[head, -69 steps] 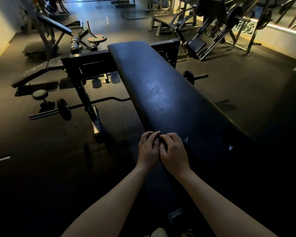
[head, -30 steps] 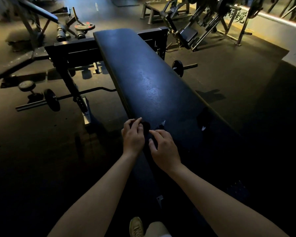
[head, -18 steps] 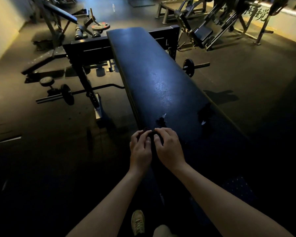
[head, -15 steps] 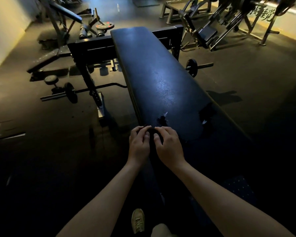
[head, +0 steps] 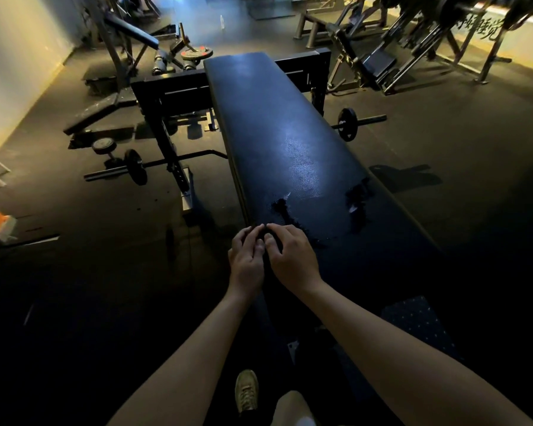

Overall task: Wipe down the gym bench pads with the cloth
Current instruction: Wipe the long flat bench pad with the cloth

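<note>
— Dim gym, dark rubber floor (head: pixel 443 133), machines along the far side. Where's the pad?
— Straight down the middle. The long black bench pad (head: pixel 274 133) runs away from the person, with a sheen halfway along. It has a torn patch (head: pixel 279 206) just beyond the hands and a second tear (head: pixel 357 195) near its right edge.
— And the hands?
— Both are at the pad's near left edge, touching each other. The left hand (head: pixel 246 256) has its fingers bent at the rim. The right hand (head: pixel 293 256) lies on top of the pad, fingers curled as well.
— Holding the cloth?
— Can't tell. It's all black under those fingers and I can't make out the cloth, so I can't say whether either hand grasps anything.
— Anything else?
— A small barbell (head: pixel 130 167) lies on the floor left of the bench, the other barbell (head: pixel 348 124) lies to its right, and a tan shoe (head: pixel 246 390) shows below the arms.
</note>
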The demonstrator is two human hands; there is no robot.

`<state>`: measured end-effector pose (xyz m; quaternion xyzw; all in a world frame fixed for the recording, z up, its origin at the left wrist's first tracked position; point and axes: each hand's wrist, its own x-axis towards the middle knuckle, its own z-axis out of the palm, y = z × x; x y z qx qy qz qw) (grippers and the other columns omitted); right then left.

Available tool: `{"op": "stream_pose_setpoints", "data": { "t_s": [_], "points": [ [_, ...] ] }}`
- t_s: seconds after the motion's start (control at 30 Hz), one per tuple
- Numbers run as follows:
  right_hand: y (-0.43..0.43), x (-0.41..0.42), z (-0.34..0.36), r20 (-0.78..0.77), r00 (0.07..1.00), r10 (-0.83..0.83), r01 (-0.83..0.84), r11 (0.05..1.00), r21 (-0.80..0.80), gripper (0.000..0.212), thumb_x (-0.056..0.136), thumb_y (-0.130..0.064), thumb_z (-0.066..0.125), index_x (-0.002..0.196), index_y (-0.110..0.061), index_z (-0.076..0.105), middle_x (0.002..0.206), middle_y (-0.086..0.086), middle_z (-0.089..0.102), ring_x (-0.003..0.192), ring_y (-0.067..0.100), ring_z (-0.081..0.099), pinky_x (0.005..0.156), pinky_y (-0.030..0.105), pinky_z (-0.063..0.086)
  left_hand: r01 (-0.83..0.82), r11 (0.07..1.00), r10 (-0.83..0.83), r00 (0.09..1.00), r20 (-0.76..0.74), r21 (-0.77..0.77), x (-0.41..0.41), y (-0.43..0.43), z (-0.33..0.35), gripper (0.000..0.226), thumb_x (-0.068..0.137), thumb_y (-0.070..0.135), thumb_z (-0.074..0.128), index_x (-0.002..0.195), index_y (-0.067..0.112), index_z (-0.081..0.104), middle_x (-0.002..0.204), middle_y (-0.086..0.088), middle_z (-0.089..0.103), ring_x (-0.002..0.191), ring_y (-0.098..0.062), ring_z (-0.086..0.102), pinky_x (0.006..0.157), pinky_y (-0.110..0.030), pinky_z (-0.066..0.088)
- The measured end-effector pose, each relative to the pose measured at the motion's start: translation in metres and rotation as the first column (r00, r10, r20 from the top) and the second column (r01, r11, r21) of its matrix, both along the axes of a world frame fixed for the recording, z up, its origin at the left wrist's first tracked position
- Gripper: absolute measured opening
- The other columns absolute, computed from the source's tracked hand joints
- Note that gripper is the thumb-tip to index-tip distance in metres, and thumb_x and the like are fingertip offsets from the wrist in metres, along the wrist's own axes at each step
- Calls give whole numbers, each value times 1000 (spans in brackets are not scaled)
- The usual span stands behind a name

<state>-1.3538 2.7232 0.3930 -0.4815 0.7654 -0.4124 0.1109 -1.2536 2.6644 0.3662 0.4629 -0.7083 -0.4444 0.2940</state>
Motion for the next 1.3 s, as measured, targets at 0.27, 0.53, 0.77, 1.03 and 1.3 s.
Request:
{"op": "stream_pose_setpoints", "data": {
  "t_s": [0.27,0.53,0.77,1.03,1.3],
  "points": [
    [4,-5,9,179,984,19,2,993,-116,36,100,-29,55,133,-19,62,126,-1,66,115,13,61,100,37,51,-14,990,51,962,-268,140,-4,1,39,44,107,34,36,149,28,46,150,0,48,136,-14,46,117,-46,37],
    [-35,-28,22,54,998,-27,26,1000,17,41,87,-20,65,128,-21,60,118,5,63,109,23,58,92,35,50,82,996,-77,984,-163,27,-26,-37,54,42,106,34,38,143,24,55,140,-2,60,129,-15,55,107,-26,39],
    [-66,-71,13,-131,963,-234,237,972,5,33,88,-9,60,119,-20,67,108,9,68,102,33,59,89,39,49,113,988,-99,988,121,-110,-21,-80,4,41,107,23,42,146,13,50,159,-5,38,147,-18,27,119,-24,12],
    [-83,-45,10,-179,979,-97,139,960,244,51,94,-42,60,141,-23,52,149,3,47,140,21,38,115,37,33,145,984,-139,988,62,-102,-15,-83,-6,43,108,26,40,150,19,45,158,5,35,143,-8,21,120,-27,15],
    [-76,-57,0,-239,971,-10,30,996,80,33,94,-18,61,127,-18,66,135,3,59,128,22,52,104,41,47,101,986,-102,995,-5,-136,-35,-89,2,41,107,28,38,144,17,52,141,1,50,133,-7,26,115,-27,23]
  ]
}}
